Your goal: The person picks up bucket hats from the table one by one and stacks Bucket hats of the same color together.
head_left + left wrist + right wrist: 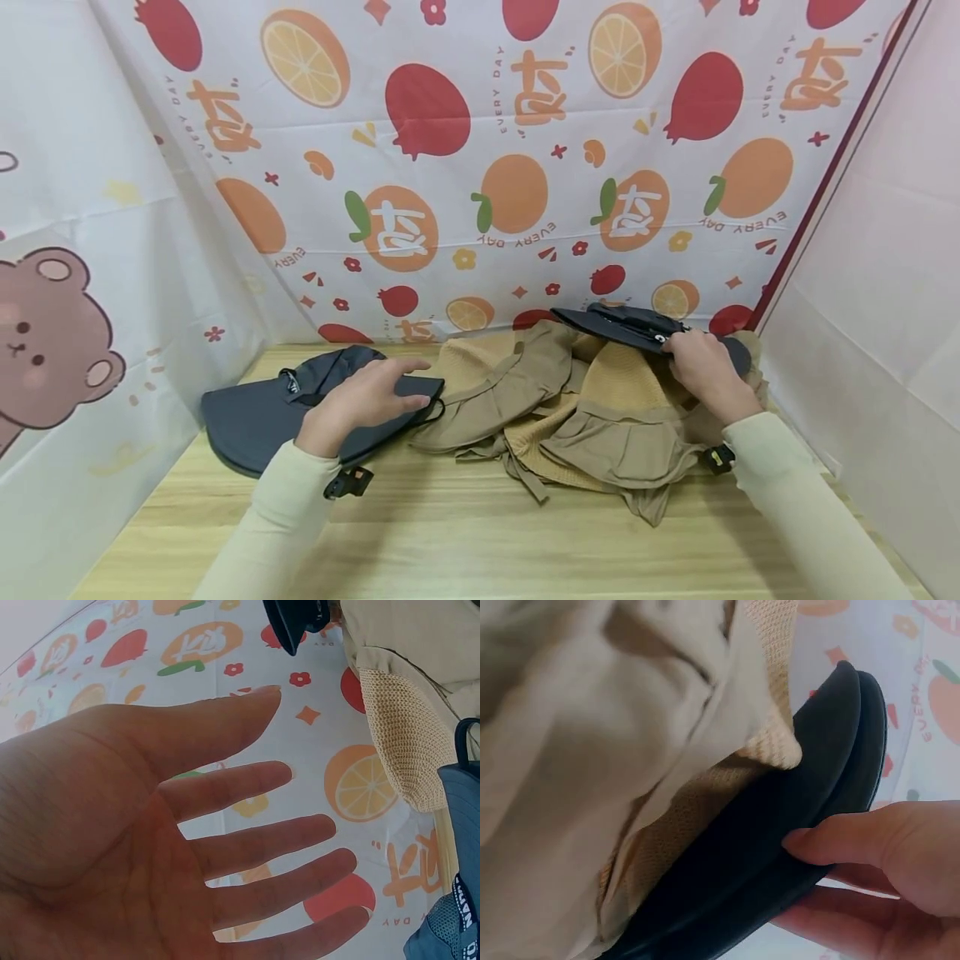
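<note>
Across a pale wood-grain surface point(450, 542), seen from the wearer's head, a wide-brimmed dark navy hat point(258, 421) lies at the left, beside a rumpled heap of khaki cloth and straw-coloured woven hats point(600, 433) spreading from the middle to the right. A second hat, black with a broad curved brim point(626, 332), lies over the back of the heap at the far right. The right hand point(705, 371) grasps this black hat by its brim; the right wrist view shows the thumb on one side and fingers on the other. Above the navy hat, the left hand point(371, 396) is free, fingers straight and spread, palm bare in its wrist view. Both sleeves point(288, 492) are pale cream. Behind hangs a white cloth point(480, 325) printed with oranges and red fruit.
</note>
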A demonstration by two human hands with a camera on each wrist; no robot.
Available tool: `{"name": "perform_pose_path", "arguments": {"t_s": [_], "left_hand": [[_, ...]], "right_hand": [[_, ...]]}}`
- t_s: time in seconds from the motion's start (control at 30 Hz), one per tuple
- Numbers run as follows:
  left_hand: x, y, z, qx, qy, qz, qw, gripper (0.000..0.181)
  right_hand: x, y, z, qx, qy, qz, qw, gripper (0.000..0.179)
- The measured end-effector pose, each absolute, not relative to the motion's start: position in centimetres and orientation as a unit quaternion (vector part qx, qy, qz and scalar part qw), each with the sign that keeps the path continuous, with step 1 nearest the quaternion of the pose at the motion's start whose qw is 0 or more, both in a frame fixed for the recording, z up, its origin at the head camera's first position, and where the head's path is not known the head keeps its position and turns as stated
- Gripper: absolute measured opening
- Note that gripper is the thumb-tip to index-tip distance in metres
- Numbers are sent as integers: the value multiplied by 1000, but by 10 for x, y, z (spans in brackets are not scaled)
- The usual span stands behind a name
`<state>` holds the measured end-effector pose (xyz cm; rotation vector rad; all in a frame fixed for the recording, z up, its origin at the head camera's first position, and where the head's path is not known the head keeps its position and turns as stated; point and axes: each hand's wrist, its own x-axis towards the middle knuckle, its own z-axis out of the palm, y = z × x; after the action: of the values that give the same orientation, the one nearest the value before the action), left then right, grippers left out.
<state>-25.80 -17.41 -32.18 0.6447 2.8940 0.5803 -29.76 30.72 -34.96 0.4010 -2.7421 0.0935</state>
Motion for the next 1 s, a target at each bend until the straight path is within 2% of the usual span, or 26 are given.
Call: {"name": "perform_pose_path", "arguments": {"t_s": [0.27, 0.43, 0.57, 0.8, 1.0], "left_hand": [[-262, -171, -322, 216, 956, 190, 63, 57], [-266, -167, -324, 229, 951, 198, 57, 55], [-270, -161, -325, 239, 944, 221, 57, 54], [-279, -146, -330, 239, 936, 252, 59, 55], [-299, -128, -333, 254, 929, 261, 69, 51]], "right_hand": [[-282, 292, -339, 190, -952, 11, 241, 12], [-264, 269, -326, 218, -942, -15, 256, 16], [-253, 253, -326, 251, -929, -29, 269, 12], [-241, 237, -335, 267, -922, -77, 270, 20], [-242, 232, -345, 291, -918, -103, 250, 18]]}}
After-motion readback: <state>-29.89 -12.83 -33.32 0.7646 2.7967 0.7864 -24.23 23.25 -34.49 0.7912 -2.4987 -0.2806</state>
